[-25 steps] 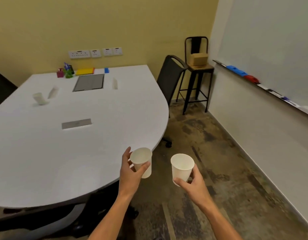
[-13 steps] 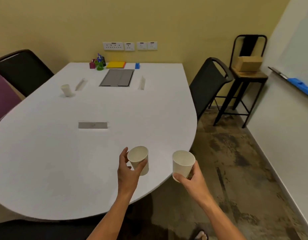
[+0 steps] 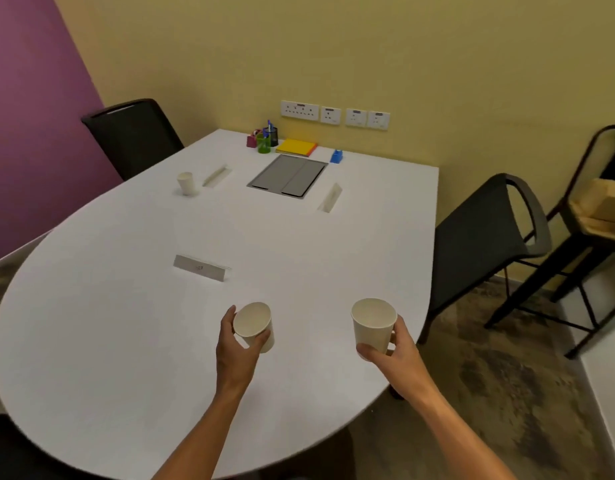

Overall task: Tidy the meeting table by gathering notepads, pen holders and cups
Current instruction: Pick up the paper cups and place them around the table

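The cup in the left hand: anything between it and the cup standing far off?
Head view: between held cup and standing cup, only a grey plate on the table.

Two bare forearms came up from the lower edge of the frame. The left hand (image 3: pixel 237 344) and the right hand (image 3: pixel 397 351) wore no gloves, rings or watch, and no sleeves showed.

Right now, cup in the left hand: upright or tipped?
Tipped. The cup in the left hand leans its mouth toward the camera, showing an empty inside. The right hand holds its cup nearly upright.
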Available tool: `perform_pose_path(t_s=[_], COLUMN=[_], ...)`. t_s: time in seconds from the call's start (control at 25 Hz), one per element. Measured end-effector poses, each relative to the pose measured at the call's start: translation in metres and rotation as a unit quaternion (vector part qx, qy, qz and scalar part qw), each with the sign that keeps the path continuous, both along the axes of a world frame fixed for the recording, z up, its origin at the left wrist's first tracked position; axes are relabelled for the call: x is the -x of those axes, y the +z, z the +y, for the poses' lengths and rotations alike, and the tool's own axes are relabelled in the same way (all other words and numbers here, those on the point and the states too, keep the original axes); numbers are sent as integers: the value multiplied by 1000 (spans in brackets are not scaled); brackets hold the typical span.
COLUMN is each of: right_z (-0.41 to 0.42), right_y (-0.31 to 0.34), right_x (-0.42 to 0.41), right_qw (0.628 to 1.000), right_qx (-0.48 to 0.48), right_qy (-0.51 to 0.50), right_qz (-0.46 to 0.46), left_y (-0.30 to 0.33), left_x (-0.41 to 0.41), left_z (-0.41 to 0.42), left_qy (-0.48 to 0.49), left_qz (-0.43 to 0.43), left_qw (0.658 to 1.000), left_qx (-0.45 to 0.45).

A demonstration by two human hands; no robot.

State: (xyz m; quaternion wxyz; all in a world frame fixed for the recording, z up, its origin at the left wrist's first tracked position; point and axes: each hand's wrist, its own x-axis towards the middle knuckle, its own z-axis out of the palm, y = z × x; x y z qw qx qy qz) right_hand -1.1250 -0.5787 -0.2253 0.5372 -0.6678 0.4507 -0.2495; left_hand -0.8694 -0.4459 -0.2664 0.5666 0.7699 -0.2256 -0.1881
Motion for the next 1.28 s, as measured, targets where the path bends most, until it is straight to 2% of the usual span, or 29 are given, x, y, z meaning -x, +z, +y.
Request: perform_pose_path(t_s=[0.28, 0.6, 0.96, 1.28], right_z=[-83, -142, -169, -169], right_y=[-22, -51, -74, -73], right_x=[-58, -128, -157, -161], right_qw=[998, 993, 987, 988], right_qx=[-16, -51, -94, -54], right_qy=[59, 95, 110, 117], right_qz=[10, 43, 71, 81], left_y=[-41, -85, -108, -126], left_x=[-41, -106, -147, -154], left_z=[-76, -135, -160, -161], left_qy=[57, 122, 163, 148], left_qz=[18, 38, 17, 20], left_qw=[998, 989, 981, 983], left_qx=[-26, -71, -100, -106])
